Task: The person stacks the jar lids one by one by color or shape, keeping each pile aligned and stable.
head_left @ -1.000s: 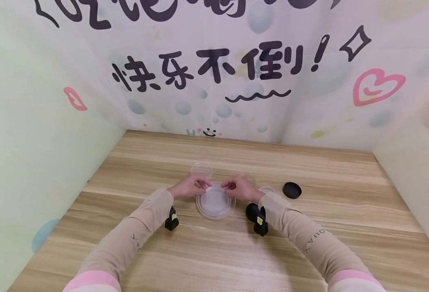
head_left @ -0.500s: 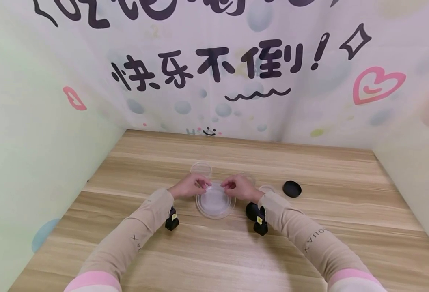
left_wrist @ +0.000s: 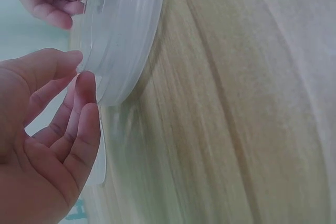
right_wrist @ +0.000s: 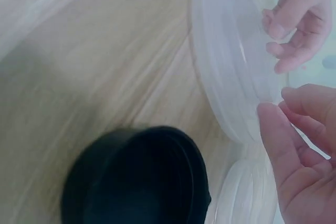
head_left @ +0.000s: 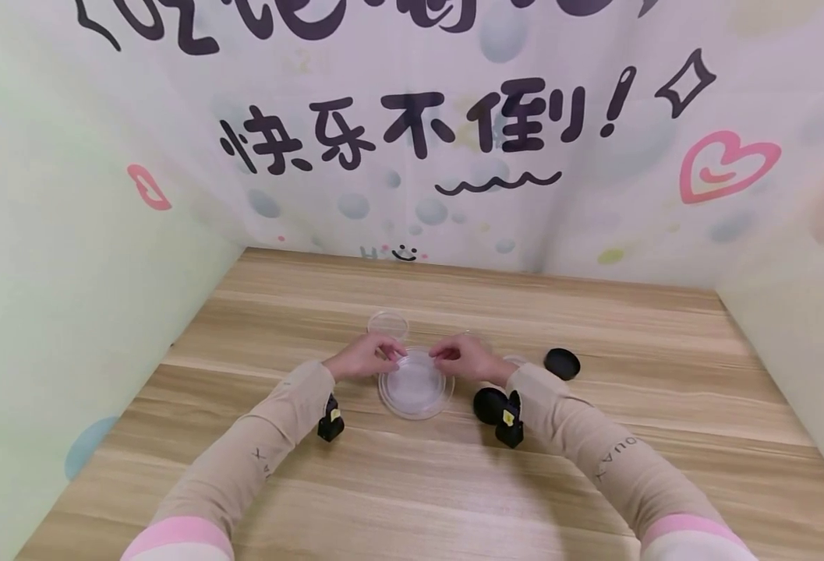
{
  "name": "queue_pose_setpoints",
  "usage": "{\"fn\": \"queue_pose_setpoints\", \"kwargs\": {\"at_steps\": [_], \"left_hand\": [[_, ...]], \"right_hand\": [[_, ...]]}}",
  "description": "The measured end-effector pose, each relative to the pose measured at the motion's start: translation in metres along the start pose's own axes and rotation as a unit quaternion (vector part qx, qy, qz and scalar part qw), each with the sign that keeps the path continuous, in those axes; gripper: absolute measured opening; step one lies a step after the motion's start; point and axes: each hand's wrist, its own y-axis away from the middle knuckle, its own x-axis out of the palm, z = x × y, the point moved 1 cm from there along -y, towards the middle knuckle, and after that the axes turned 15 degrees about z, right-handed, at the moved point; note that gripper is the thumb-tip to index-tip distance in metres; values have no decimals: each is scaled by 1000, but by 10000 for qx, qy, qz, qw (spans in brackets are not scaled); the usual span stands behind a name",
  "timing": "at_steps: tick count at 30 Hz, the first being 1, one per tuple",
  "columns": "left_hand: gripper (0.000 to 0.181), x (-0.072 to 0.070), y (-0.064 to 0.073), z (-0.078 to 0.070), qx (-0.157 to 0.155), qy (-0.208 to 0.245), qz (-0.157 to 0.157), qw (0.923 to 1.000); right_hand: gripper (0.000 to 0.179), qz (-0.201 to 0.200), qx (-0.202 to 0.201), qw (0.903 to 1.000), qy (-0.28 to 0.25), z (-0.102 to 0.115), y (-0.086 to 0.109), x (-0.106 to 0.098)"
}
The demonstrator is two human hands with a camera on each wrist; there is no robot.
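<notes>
Clear dish [head_left: 416, 386] partly hidden, top lettering [head_left: 306, 17] cropped

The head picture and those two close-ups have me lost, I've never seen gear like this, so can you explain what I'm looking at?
There is no robot here, just a person's bare left hand and right hand. The wide picture comes from a camera on the head, looking forward and down. The two close-ups come from small black cameras worn on the wrists, so they look turned sideways. Between the hands, on a wood-grain table, sit stacked clear round plastic pieces; both hands appear to pinch them at the edge. Around them are other clear round pieces, an open black container by the right wrist, and a shallow black round piece farther right.
</notes>
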Motion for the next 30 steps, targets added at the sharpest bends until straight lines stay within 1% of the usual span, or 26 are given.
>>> {"fn": "queue_pose_setpoints", "kwargs": {"at_steps": [3,5,7,10,13,17,20,22,27,30], "left_hand": [[27,-1,1,1,-84,122,38,9999],[29,-2,1,1,-119,200,61,9997],[31,-3,1,1,-144,255,65,9996],[32,-6,0,-1,-106,251,39,9996],[33,-8,-3,-3,-7,155,-12,9999],[30,-10,-9,-12,285,-109,-75,9995],[28,-12,-16,-22,451,-278,-104,9985],[28,-13,-22,-27,483,-369,-147,9980],[29,-14,-37,-36,494,-302,-267,9980],[30,-12,-45,-40,513,-169,-325,9980]], "right_hand": [[21,-74,-32,10000,-22,-5,5,-4],[21,-113,23,9997,-208,-10,10,-8],[21,-188,174,9992,-317,-12,16,-12],[23,-270,248,9969,-698,-14,25,-20],[25,-336,281,9951,-888,-14,32,-26],[28,-382,338,9927,-1096,-18,39,-33],[30,-473,453,9924,-1042,-23,42,-37],[31,-539,530,9927,-938,-26,45,-39],[32,-731,621,9933,-645,-34,51,-44],[31,-848,690,9925,-540,-40,55,-46]]}}
